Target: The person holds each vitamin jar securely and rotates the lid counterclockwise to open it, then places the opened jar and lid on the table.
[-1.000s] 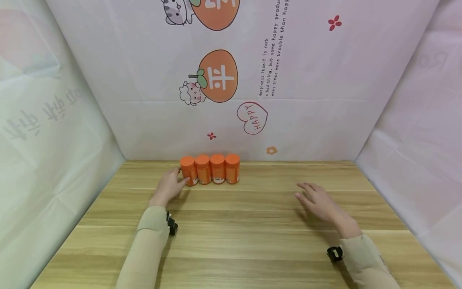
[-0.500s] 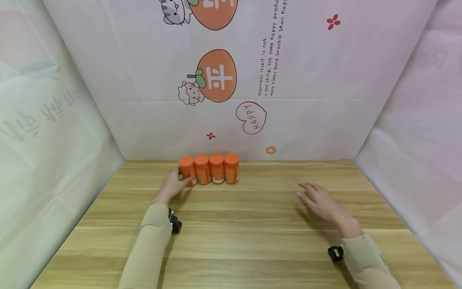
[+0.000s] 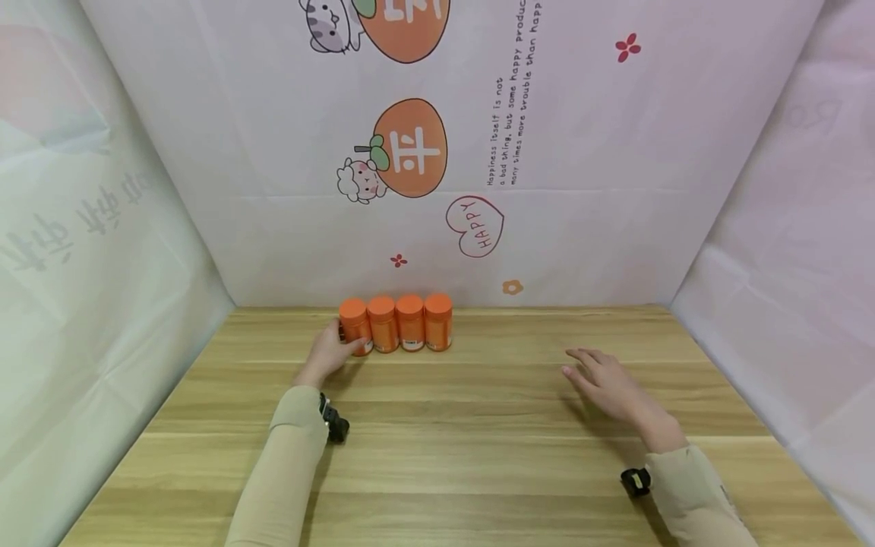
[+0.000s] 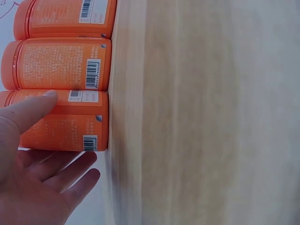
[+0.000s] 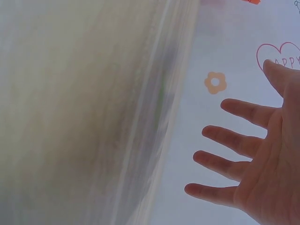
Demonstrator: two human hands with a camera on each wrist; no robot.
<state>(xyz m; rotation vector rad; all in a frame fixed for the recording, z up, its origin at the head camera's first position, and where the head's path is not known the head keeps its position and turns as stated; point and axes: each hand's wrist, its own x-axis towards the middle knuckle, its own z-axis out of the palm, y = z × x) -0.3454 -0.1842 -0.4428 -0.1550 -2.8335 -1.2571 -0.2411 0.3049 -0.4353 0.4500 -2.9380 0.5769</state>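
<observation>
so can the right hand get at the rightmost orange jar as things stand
Probably yes: the right hand holds nothing, and in the head view no object stands between it and the rightmost orange jar.

Wood-grain tabletop (image 3: 478, 456) before a white backdrop (image 3: 581, 190) with a red HAPPY heart (image 3: 475, 226).

The left arm (image 3: 279, 471), in a long beige fabric sleeve (image 3: 270, 501), reaches forward and slightly inward; the bare left hand (image 3: 325, 354) has its thumb (image 4: 35, 108) apart from its fingers (image 4: 76, 168), which extend nearly straight; the right arm (image 3: 693, 486), sleeved alike, slants inward; the bare right hand (image 3: 610, 386) is spread, four fingers extended and separated, thumb apart.
</observation>
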